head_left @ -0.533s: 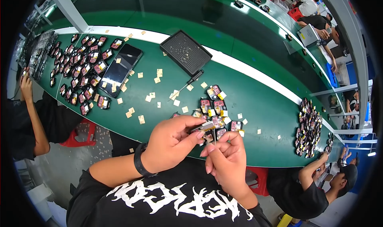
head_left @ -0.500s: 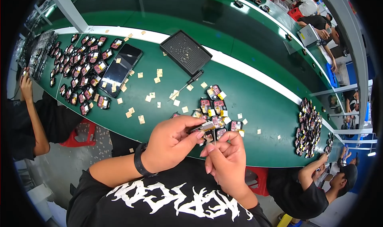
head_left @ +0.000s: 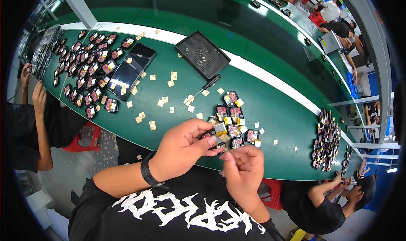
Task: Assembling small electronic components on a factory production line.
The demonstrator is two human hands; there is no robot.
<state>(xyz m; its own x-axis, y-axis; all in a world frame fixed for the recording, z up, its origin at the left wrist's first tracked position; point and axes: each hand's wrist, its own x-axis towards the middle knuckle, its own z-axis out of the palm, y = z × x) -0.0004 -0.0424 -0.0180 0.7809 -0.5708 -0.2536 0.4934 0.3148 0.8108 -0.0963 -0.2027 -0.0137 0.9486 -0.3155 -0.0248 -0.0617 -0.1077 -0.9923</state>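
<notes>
My left hand (head_left: 182, 145) grips a small black-cased electronic unit (head_left: 207, 135) between thumb and fingers. A silver battery pouch with yellow tape (head_left: 220, 129) stands up from it. My right hand (head_left: 244, 167) is closed in a pinch close beside the unit, on thin metal tweezers that are mostly hidden by the fingers. A blurred tan square (head_left: 224, 137) shows just above the right fingertips; whether the tweezers hold it I cannot tell. Just beyond my hands lies a cluster of similar units (head_left: 236, 114) with red boards and yellow-taped batteries.
Loose tan squares (head_left: 152, 125) are scattered over the green table (head_left: 279, 118). Farther off lie a screwdriver (head_left: 207, 86), a black perforated tray (head_left: 201, 57) and a phone (head_left: 132, 71). Piles of units stand left (head_left: 91, 67) and right (head_left: 325, 141). Co-workers sit on both sides.
The unit has tilted in my left hand, so its silver battery now faces up. My right hand has moved slightly down and right. The view has shifted a little.
</notes>
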